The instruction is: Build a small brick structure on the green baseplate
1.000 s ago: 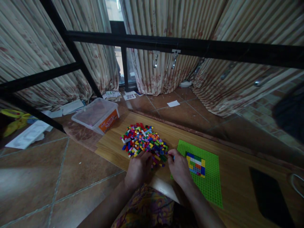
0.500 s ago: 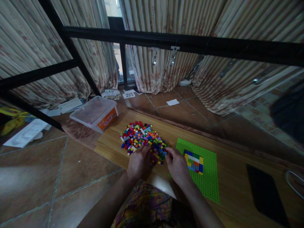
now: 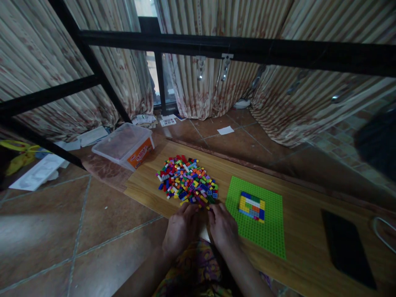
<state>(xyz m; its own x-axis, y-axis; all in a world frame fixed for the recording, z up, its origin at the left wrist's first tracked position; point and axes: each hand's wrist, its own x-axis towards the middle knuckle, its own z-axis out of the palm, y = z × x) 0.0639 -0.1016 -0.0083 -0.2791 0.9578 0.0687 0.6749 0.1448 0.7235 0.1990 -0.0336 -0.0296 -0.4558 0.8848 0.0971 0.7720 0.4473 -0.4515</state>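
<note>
At the far left, on the tiled floor [image 3: 93, 222], lie a white moulded tray [image 3: 37, 175] and a yellow object [image 3: 18, 154] that is partly cut off by the picture's edge. Just to the right, a clear plastic tub [image 3: 123, 146] with an orange label sits at the corner of a low wooden bench [image 3: 309, 247]. Behind it, some papers [image 3: 154, 121] lie on the floor at the foot of striped curtains [image 3: 210, 95]. A black metal frame [image 3: 216, 45] crosses the upper part of the view.

On the bench, right of the tub, is a heap of small bricks [image 3: 187, 181] in many colours. At the heap's near edge rest the person's two hands, side by side and palms down. The left hand [image 3: 181, 229] has its fingers [image 3: 189, 209] curled loosely, tips touching the nearest bricks; whether it holds one cannot be told. The right hand [image 3: 223, 229] lies just beside it, fingers [image 3: 215, 208] bent and close together at the heap's near right corner; whether they pinch a brick is also hidden.

Right of the hands a green baseplate [image 3: 266, 231] lies flat, with a small patch of bricks [image 3: 251, 206], blue, yellow, white and orange, pressed onto it. Further right is a flat black rectangle [image 3: 346, 251], and a white cord loop [image 3: 383, 233] at the edge.
</note>
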